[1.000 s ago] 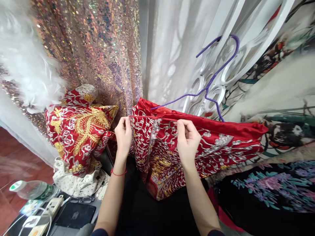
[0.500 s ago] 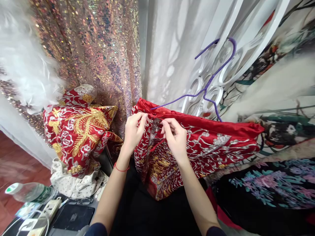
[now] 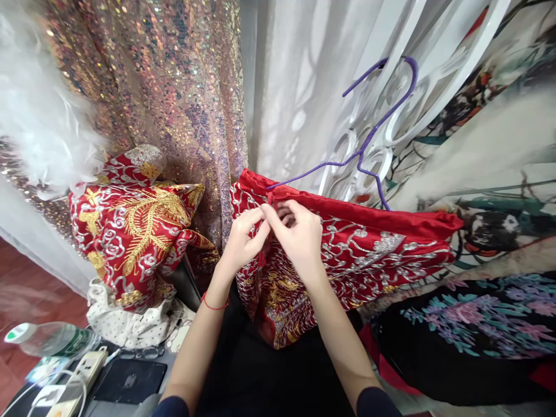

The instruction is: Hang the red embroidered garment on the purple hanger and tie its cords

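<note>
sequined curtain (image 3: 174, 87) hangs behind; red embroidered garment (image 3: 369, 249) drapes from a purple hanger (image 3: 369, 139). left hand (image 3: 243, 243) and right hand (image 3: 299, 237) pinch its waistband ties together at the top edge; the knot looks unfinished.

Two bare forearms with dark navy sleeves pushed up near the elbows; thin red string bracelet (image 3: 214, 304) around the left wrist.

The right hand (image 3: 299, 237) is covering whatever the fingers (image 3: 260, 223) are pinching at the red garment (image 3: 369, 249) top edge. The purple hanger (image 3: 369, 139) lower bar is disappearing inside the garment. The water bottle (image 3: 43, 339) label is reading too small and blurred.
</note>
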`<state>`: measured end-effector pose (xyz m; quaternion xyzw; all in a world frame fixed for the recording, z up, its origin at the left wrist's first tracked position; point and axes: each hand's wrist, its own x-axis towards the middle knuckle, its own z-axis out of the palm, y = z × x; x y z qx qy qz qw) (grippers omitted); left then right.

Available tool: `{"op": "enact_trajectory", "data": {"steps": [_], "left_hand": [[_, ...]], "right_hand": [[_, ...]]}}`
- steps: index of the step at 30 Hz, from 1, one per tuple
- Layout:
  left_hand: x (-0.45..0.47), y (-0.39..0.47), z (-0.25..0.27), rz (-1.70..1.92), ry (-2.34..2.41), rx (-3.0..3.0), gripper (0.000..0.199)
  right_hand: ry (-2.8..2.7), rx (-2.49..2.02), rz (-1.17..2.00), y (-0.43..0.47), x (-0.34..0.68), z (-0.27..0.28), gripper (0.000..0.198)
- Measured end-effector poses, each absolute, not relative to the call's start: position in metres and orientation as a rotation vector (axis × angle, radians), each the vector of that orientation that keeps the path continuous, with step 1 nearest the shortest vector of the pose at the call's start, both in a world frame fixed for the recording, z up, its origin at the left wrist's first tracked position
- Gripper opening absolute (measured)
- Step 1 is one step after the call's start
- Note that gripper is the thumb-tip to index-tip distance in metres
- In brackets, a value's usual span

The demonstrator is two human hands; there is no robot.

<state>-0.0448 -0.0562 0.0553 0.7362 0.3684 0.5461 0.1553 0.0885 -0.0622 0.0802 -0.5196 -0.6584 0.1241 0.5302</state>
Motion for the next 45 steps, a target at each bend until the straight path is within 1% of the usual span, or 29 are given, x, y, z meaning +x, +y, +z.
{"op": "enact_trajectory", "data": {"steps": [3,5,7,8,11,14,19,21,23,25,27,29,31,33,35,37,38,40,42,45], "left_hand": [[-0.044,-0.049,0.045,1.741,1.134,1.842,0.035],[-0.045,-0.043,0.040,1.839,1.177,1.677,0.029],[-0.047,-0.039,0.036,1.798,1.155,1.667,0.019],[-0.048,-0.037,0.036,1.731,1.122,1.712,0.017],[-0.048,-0.038,0.036,1.514,1.006,1.859,0.022],[-0.046,-0.041,0.038,1.455,0.946,1.867,0.025],[-0.048,-0.042,0.040,1.533,0.895,1.703,0.027],[-0.052,-0.042,0.042,1.625,0.908,1.626,0.023],[-0.058,-0.043,0.044,1.731,0.955,1.603,0.019],[-0.064,-0.045,0.046,1.775,1.051,1.702,0.023],[-0.068,-0.046,0.048,1.755,1.214,1.882,0.029],[-0.070,-0.045,0.049,1.739,1.449,2.009,0.024],[-0.069,-0.041,0.049,1.764,1.619,2.017,0.017],[-0.065,-0.037,0.051,1.863,1.586,1.914,0.015],[-0.061,-0.033,0.055,2.020,1.422,1.730,0.016],[-0.059,-0.033,0.061,2.072,1.227,1.570,0.020],[-0.058,-0.035,0.064,1.998,1.118,1.559,0.024],[-0.059,-0.041,0.071,1.690,0.907,1.667,0.032],[-0.061,-0.047,0.077,1.397,0.786,1.797,0.034],[-0.063,-0.053,0.080,1.251,0.780,1.875,0.029]], "right_hand": [[-1.550,-1.372,0.096,-0.057,0.075,0.084,0.043],[-1.575,-1.406,0.011,-0.053,0.069,0.083,0.036],[-1.637,-1.406,-0.027,-0.052,0.068,0.081,0.026],[-1.680,-1.392,-0.019,-0.053,0.069,0.080,0.023],[-1.825,-1.313,0.114,-0.058,0.078,0.081,0.026],[-1.893,-1.258,0.274,-0.065,0.093,0.085,0.030],[-1.815,-1.015,0.380,-0.066,0.117,0.089,0.026],[-1.734,-0.916,0.542,-0.062,0.121,0.086,0.027],[-1.652,-0.826,0.788,-0.057,0.120,0.082,0.030],[-1.553,-0.795,0.945,-0.053,0.118,0.078,0.032],[-1.462,-0.848,0.946,-0.051,0.116,0.077,0.031],[-1.421,-0.963,0.823,-0.052,0.116,0.078,0.030],[-1.465,-1.092,0.630,-0.055,0.117,0.081,0.026],[-1.574,-1.167,0.505,-0.058,0.121,0.084,0.019],[-1.709,-1.131,0.594,-0.060,0.125,0.085,0.016],[-1.781,-1.013,0.818,-0.060,0.129,0.086,0.018],[-1.777,-0.945,0.917,-0.060,0.131,0.086,0.021],[-1.705,-0.837,1.002,-0.058,0.133,0.087,0.026],[-1.650,-0.772,0.954,-0.057,0.132,0.089,0.027],[-1.766,-0.727,0.735,-0.055,0.129,0.093,0.021]]}}
